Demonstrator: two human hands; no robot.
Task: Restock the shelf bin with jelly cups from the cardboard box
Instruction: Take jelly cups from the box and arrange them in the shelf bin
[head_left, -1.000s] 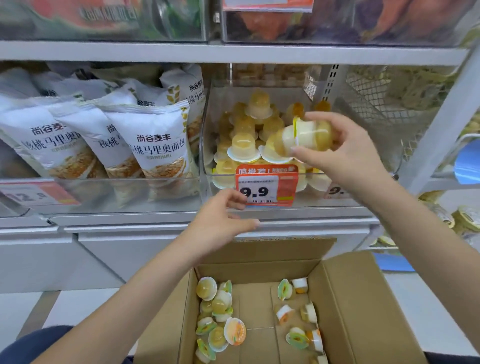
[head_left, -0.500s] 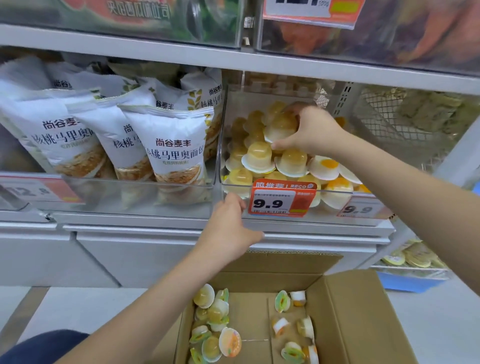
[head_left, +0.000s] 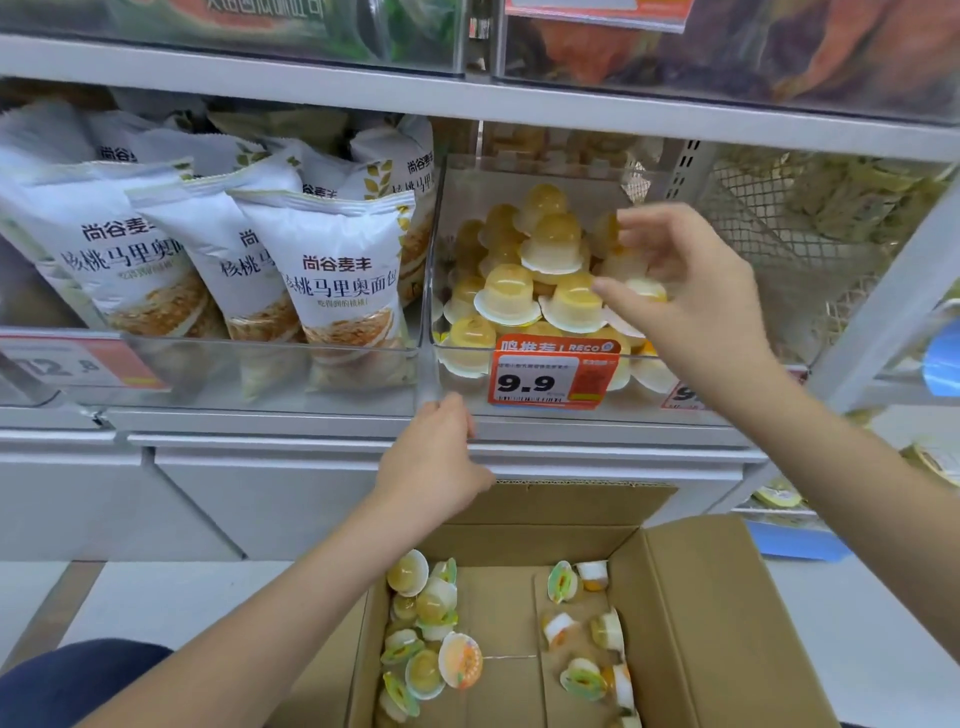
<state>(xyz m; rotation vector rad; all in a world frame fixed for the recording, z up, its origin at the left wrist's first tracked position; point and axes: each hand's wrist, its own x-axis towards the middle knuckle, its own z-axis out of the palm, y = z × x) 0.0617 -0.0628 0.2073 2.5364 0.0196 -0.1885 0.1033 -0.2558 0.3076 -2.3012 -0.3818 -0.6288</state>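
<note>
**Cup dropped in bin — right hand now empty**

Compared with half a second ago: right hand (head_left: 691, 306) no longer pressed on the pile, lifted just off it, fingers spread and loosely curved, holding nothing. A second ago, gripping a jelly cup in front of the bin. Reads as one more cup delivered; next pick from the box likely.

Left hand (head_left: 436, 462) at the shelf edge at 7 o'clock of the shelf bin (head_left: 540, 171), fingers curled toward the ledge — grip on it not clear.

Jelly cups in bin (head_left: 550, 244) heaped high, mostly dome-up, near the clear front wall's top. Remaining jelly cups in box (head_left: 431, 639) scattered in two loose groups on the floor of the cardboard box (head_left: 727, 623), at 6 o'clock of the bin. Box mostly bare, so task judged well along.

Writing: price tag (head_left: 553, 376) shows "9.9" and "RECO". Bread bags (head_left: 337, 275) at 9 o'clock read "尚谷麦丰" and "核桃马里奥面包".
</note>
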